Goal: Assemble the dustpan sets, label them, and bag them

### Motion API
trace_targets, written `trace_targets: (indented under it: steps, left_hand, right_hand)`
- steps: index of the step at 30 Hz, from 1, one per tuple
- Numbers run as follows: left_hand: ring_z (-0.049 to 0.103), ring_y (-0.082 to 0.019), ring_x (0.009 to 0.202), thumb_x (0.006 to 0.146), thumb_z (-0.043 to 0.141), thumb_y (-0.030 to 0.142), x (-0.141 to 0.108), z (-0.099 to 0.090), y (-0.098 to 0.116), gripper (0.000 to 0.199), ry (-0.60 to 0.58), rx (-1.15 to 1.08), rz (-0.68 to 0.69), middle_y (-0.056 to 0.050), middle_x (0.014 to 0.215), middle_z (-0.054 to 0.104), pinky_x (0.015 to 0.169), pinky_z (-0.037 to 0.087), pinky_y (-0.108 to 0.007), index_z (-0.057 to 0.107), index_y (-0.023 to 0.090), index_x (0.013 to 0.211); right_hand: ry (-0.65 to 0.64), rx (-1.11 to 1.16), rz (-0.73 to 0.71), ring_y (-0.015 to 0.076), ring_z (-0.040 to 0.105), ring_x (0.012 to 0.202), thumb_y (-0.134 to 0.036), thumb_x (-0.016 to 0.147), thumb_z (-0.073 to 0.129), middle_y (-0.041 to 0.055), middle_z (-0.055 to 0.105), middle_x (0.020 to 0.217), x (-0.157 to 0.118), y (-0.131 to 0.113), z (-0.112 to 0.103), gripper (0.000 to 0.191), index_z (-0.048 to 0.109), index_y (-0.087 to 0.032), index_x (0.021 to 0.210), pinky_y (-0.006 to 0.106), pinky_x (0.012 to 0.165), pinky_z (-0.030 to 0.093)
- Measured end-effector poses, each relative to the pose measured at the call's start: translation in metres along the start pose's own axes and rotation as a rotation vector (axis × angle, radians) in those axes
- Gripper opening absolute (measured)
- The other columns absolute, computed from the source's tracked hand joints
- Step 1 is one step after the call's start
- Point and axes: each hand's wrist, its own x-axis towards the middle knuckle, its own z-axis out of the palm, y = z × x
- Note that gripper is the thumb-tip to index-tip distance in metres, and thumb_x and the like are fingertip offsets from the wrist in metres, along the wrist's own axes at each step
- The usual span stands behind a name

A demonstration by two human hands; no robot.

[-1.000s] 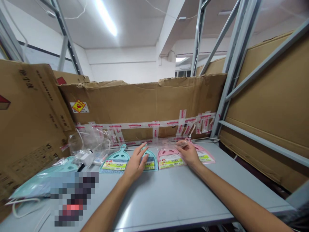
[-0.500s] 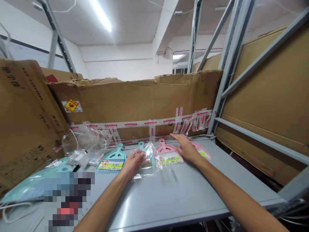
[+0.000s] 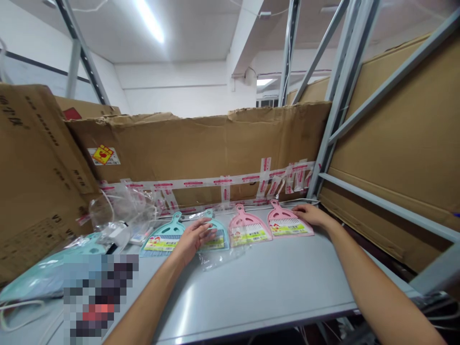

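Observation:
Four small plastic dustpans with bristle brushes and printed labels lie in a row on the grey table (image 3: 273,282). On the left are a teal one (image 3: 163,239) and a second teal one (image 3: 219,237), followed by a pink one (image 3: 247,227) and another pink one (image 3: 287,223). My left hand (image 3: 194,238) lies flat, fingers extended, over the second teal dustpan's left side. A clear plastic bag (image 3: 217,258) sits below that hand, touching the dustpan's lower edge. My right hand (image 3: 311,215) rests open against the far pink dustpan's right edge.
Crumpled clear bags and a white item (image 3: 117,234) lie at the table's left, beside a bagged teal item (image 3: 36,285). A pixelated patch (image 3: 100,297) hides part of the table. Taped cardboard (image 3: 197,148) stands behind, and a steel shelf upright (image 3: 341,96) stands right.
The clear bag has gone from my left hand's grip to the table below the teal dustpan. My right hand has moved right, uncovering the far pink dustpan. The view has shifted slightly.

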Motion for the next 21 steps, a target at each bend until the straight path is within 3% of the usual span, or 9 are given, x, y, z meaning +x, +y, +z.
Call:
trace_targets:
  steps: [5, 11, 16, 21]
  left_hand:
    - [0.085, -0.028, 0.096, 0.082, 0.094, 0.02, -0.001, -0.002, -0.003, 0.032, -0.001, -0.014, -0.004, -0.006, 0.097, 0.078, 0.089, 0.072, -0.04, 0.068, 0.018, 0.101]
    - [0.086, -0.031, 0.097, 0.08, 0.097, 0.027, -0.006, 0.002, -0.005, 0.037, -0.008, 0.053, -0.05, -0.009, 0.099, 0.08, 0.084, 0.072, -0.038, 0.068, 0.018, 0.102]
    - [0.086, -0.03, 0.092, 0.079, 0.098, 0.031, -0.008, 0.005, -0.007, 0.041, -0.051, 0.105, -0.063, -0.014, 0.105, 0.083, 0.083, 0.072, -0.04, 0.069, 0.018, 0.103]
    - [0.086, -0.029, 0.091, 0.078, 0.099, 0.033, -0.011, 0.009, -0.008, 0.044, -0.073, 0.126, -0.076, -0.016, 0.109, 0.083, 0.083, 0.072, -0.04, 0.068, 0.017, 0.106]
  right_hand:
    - [0.124, 0.112, 0.103, 0.0263, 0.072, 0.08, -0.05, 0.082, 0.074, 0.0104, 0.083, 0.086, 0.002, 0.016, -0.004, 0.034, 0.082, -0.017, 0.089, 0.036, 0.077, 0.058]
    - [0.08, 0.18, 0.15, 0.0251, 0.074, 0.075, -0.055, 0.086, 0.073, 0.0103, 0.083, 0.085, -0.008, 0.014, -0.013, 0.04, 0.081, -0.017, 0.095, 0.033, 0.068, 0.058]
    - [-0.073, 0.338, 0.15, 0.0265, 0.076, 0.078, -0.065, 0.084, 0.078, 0.0122, 0.084, 0.093, -0.024, -0.015, -0.017, 0.054, 0.082, -0.017, 0.109, 0.035, 0.069, 0.06]
    - [-0.269, 0.37, 0.008, 0.025, 0.076, 0.084, -0.073, 0.08, 0.084, 0.0103, 0.085, 0.101, -0.04, -0.066, -0.004, 0.064, 0.083, -0.017, 0.111, 0.033, 0.075, 0.059]
